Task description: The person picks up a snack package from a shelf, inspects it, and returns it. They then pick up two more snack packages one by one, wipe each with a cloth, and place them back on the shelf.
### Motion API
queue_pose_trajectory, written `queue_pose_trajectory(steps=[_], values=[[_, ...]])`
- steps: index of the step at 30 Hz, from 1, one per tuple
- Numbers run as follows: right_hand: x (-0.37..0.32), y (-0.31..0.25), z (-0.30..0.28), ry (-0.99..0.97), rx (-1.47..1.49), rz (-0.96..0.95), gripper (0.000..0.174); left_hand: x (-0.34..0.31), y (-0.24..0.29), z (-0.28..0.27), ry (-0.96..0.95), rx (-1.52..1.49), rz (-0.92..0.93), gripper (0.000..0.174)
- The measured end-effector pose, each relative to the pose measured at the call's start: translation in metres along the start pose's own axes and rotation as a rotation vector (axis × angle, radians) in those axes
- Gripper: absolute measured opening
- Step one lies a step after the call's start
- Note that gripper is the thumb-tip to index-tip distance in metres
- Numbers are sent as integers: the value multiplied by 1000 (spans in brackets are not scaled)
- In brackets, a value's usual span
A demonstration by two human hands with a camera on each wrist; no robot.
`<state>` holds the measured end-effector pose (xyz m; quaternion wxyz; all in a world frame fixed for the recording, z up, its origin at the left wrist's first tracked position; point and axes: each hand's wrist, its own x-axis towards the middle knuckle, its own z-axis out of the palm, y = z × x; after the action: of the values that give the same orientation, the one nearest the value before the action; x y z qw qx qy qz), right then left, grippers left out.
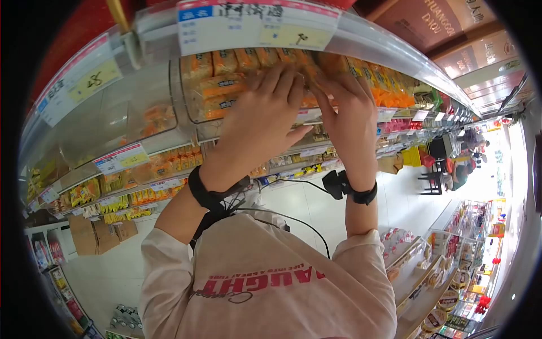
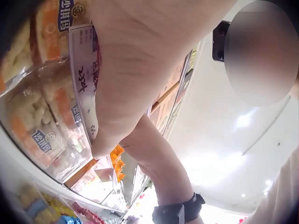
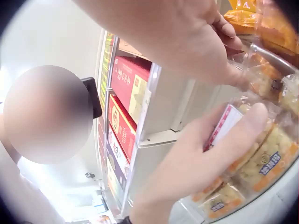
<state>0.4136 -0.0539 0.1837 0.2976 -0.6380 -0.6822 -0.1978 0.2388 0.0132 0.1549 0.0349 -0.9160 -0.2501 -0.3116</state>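
Observation:
My left hand [image 1: 265, 110] reaches over a clear bin [image 1: 189, 101] of wrapped sachima pastries [image 1: 217, 105], fingers stretched forward and thumb out to the side. In the right wrist view the left thumb [image 3: 254, 119] lies straight over the packs, with a white price card [image 3: 224, 126] behind that hand. That card [image 2: 84, 70] stands beside the palm in the left wrist view. To its right, my right hand [image 1: 353, 110] reaches to the bin's right end, its fingers bent, thumb at a clear wrapper [image 3: 261, 77]. Whether it grips that pack I cannot tell.
Orange packets [image 1: 389, 96] fill the adjoining bin on the right. A large price label [image 1: 259, 25] hangs from the shelf edge ahead. Lower shelves hold yellow packs [image 1: 130, 217]. Cardboard [image 1: 101, 234] lies on the floor at left. A cable [image 1: 305, 226] crosses the shirt.

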Motion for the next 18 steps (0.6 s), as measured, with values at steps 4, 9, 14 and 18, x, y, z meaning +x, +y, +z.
queue_pose_trajectory(steps=[4, 9, 14, 18], values=[[-2, 2, 10, 70, 2, 51, 13, -2, 1, 4, 16, 21, -13, 69], [-22, 4, 2, 64, 19, -55, 22, -4, 1, 3, 25, 20, -2, 69], [-33, -11, -6, 26, -28, -112, 25, -6, 3, 4, 67, -53, 22, 68], [-22, -6, -7, 14, 110, -84, 28, -5, 3, 5, 109, -43, 17, 67]])
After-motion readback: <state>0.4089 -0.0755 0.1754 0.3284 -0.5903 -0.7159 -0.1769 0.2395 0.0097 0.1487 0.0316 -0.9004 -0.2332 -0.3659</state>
